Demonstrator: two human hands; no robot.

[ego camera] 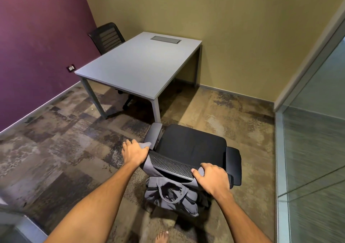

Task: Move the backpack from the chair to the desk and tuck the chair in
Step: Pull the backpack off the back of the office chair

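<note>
Two hands: the left hand (135, 152) is laid on the backpack (172, 194) strap; the right hand (212, 179) fingers are closed over the chair (192, 145) backrest.
Backpack: hung behind the backrest, well apart from the bench (138, 65).
Advice: straps are best freed before lifting.

Small office mtg room: desk (138, 63) w/ cable hatch (165, 39), swivel chairs (192, 145), glass partition (315, 130).
</note>
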